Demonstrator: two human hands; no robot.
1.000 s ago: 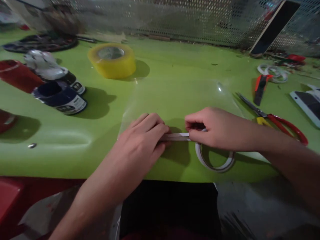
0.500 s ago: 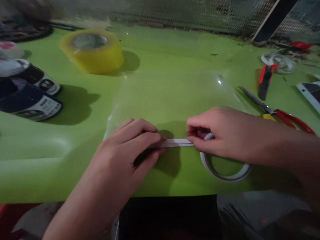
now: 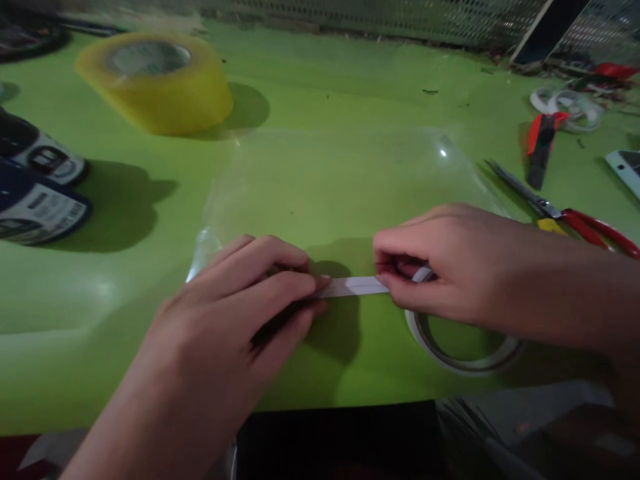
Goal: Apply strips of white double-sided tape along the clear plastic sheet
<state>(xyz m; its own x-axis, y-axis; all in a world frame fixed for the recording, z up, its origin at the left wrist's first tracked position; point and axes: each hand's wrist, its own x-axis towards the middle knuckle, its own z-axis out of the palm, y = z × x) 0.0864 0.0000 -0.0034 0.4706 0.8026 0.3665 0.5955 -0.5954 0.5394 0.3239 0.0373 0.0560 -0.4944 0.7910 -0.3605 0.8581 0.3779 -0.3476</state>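
Near the front edge of the tabletop [image 3: 310, 373], I have a white strip [image 3: 353, 287] held out between two bare hands, roughly parallel to that edge; by my judgement a short length is already off the white tape roll [image 3: 463, 365], and the strip seems joined to it inside the right hand, though the fingers hide the join; I see no cut end, and the scissors [image 3: 543, 205] lie untouched toward the right edge, with the cutter [image 3: 543, 150] just beyond them; the clear sheet [image 3: 340, 180] lies flat beyond the strip, and I cannot tell whether any of the strip is stuck to it, so how much is left I cannot judge closely.

As for the grip, the left hand [image 3: 225, 303] has its fingertips and thumb closed on the strip's left end; the right hand [image 3: 445, 267] pinches the other end between thumb and curled forefinger, and the roll passes up into that same grip, its ring hanging toward the front edge; the bare span runs straight between the two, slightly higher at the right in my view; the yellow tape roll [image 3: 170, 100] sits well apart, toward the far left corner.
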